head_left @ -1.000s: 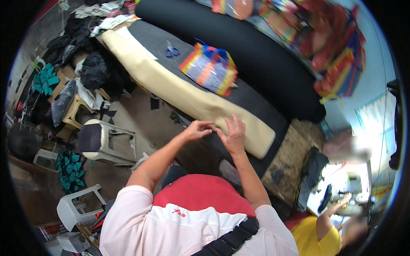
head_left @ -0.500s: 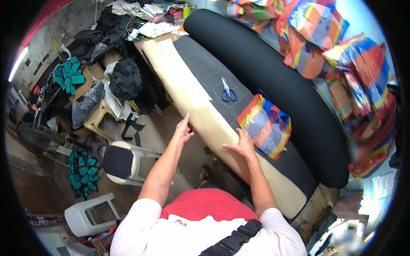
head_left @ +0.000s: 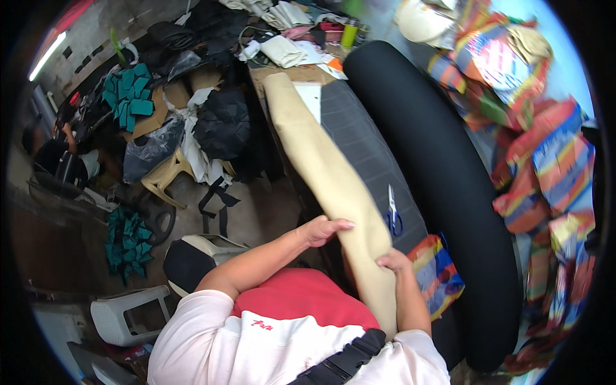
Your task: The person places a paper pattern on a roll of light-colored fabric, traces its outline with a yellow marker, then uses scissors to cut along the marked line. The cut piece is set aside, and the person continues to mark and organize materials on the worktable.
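A long beige roll of sheet material point(head_left: 317, 160) lies along the left edge of the table, bent and dented near my body. My left hand point(head_left: 324, 231) grips its left side, thumb on top and the other fingers mostly hidden beneath. On the opposite side, a little nearer to me, my right hand point(head_left: 396, 262) is closed on the roll's right edge. Dark grey cloth with pale drawn lines point(head_left: 359, 128) is spread beside the roll. Blue-handled scissors point(head_left: 393, 218) lie open-bladed on that cloth, close to a multicoloured plastic bag point(head_left: 436, 276) by my right forearm.
A thick black roll point(head_left: 443, 160) runs along the table's right side. Papers and cloth point(head_left: 285, 51) cover the far end. On the left are a beige chair point(head_left: 168, 176), a white stool point(head_left: 128, 314), teal cloth pieces point(head_left: 128, 240) and another person point(head_left: 54, 157).
Both hands, earlier with fingers spread at the beige roll, have closed on it. The roll looks narrower and more bent, leaving less of the white paper showing. My view has shifted left.
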A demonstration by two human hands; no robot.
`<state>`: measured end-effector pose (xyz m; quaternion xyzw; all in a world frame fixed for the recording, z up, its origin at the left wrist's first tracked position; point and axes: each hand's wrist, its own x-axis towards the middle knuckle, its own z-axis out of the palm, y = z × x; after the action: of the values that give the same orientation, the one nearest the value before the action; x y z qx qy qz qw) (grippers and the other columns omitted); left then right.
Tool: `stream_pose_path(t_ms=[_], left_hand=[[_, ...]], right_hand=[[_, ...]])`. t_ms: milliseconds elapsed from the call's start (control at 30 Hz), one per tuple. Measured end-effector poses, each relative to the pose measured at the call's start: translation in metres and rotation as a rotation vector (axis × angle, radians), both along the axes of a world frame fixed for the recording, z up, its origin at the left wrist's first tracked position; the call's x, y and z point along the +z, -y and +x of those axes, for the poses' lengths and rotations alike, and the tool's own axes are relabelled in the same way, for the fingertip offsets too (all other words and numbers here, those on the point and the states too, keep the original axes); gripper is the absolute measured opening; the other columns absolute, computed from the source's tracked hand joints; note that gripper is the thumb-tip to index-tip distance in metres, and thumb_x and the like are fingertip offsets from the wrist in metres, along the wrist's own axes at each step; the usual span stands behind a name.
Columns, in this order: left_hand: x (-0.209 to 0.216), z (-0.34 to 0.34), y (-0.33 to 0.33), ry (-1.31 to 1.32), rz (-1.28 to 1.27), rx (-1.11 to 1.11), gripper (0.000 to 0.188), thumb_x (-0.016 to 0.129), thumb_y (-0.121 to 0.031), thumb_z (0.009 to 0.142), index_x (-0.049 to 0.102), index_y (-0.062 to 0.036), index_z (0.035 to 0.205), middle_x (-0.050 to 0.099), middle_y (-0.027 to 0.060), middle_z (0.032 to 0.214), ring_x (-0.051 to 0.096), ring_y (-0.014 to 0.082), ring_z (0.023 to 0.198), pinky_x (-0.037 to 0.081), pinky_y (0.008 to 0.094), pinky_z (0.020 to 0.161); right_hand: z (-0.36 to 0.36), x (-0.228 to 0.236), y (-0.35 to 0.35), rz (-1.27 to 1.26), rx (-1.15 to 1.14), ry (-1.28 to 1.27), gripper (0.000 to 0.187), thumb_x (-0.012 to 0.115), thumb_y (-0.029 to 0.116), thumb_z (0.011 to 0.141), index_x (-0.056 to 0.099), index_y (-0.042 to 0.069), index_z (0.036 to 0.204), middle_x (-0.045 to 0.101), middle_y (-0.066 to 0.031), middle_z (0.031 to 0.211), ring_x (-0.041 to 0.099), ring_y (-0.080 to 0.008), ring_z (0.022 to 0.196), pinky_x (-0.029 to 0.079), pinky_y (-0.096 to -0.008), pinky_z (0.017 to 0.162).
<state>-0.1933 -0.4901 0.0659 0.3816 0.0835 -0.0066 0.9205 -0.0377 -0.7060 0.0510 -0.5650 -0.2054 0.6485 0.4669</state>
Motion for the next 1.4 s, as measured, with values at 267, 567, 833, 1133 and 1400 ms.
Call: stream_pose_path(t_ms=[267, 567, 833, 1133, 1400], left_hand=[[0.087, 0.027, -0.155, 0.621, -0.029, 0.078, 0.078, 0.071, -0.047, 0.076, 0.038, -0.0049, 0.133, 0.046, 0.0059, 0.130, 0.045, 0.0200, 0.119, 0.035, 0.0341, 0.101], [0.168, -0.084, -0.408, 0.859, 0.571, 0.990, 0.056, 0.065, -0.060, 0.066, 0.045, -0.0090, 0.079, 0.046, 0.0043, 0.070, 0.044, 0.0140, 0.061, 0.039, 0.0284, 0.055], [0.066, 0.000, -0.491, 0.659, 0.344, 0.324, 0.116, 0.072, -0.064, 0.055, 0.022, -0.0030, 0.141, 0.036, 0.0170, 0.139, 0.036, 0.0261, 0.128, 0.035, 0.0395, 0.101], [0.130, 0.017, -0.374, 0.579, 0.452, 0.887, 0.056, 0.081, -0.017, 0.062, 0.057, 0.0011, 0.109, 0.062, 0.0065, 0.103, 0.059, 0.0158, 0.094, 0.047, 0.0303, 0.082], [0.159, -0.028, -0.402, 0.088, 0.357, 1.318, 0.034, 0.072, -0.008, 0.065, 0.062, -0.0002, 0.096, 0.065, 0.0083, 0.089, 0.063, 0.0189, 0.077, 0.050, 0.0301, 0.070]], right_hand=[[-0.007, 0.185, -0.152, 0.289, -0.439, 0.425, 0.076, 0.063, 0.000, 0.050, 0.047, -0.004, 0.124, 0.059, -0.0137, 0.114, 0.057, -0.0254, 0.107, 0.043, -0.0359, 0.094], [-0.012, 0.304, -0.299, 0.570, -0.358, 0.736, 0.061, 0.052, -0.002, 0.052, 0.052, -0.008, 0.113, 0.062, -0.0126, 0.099, 0.061, -0.0216, 0.087, 0.049, -0.0301, 0.077], [0.026, 0.343, -0.525, 0.800, -0.281, 0.519, 0.041, 0.050, 0.005, 0.062, 0.059, -0.003, 0.102, 0.063, -0.0081, 0.086, 0.059, -0.0168, 0.077, 0.047, -0.0283, 0.070], [-0.007, 0.343, -0.670, 1.324, -0.447, 0.588, 0.018, 0.062, 0.012, 0.074, 0.066, -0.001, 0.086, 0.065, -0.0057, 0.079, 0.059, -0.0127, 0.067, 0.047, -0.0271, 0.061], [-0.023, 0.324, -0.612, 0.969, -0.113, 0.801, 0.069, 0.078, 0.033, 0.065, 0.047, -0.003, 0.115, 0.055, -0.0161, 0.110, 0.055, -0.0219, 0.097, 0.043, -0.0313, 0.086]])
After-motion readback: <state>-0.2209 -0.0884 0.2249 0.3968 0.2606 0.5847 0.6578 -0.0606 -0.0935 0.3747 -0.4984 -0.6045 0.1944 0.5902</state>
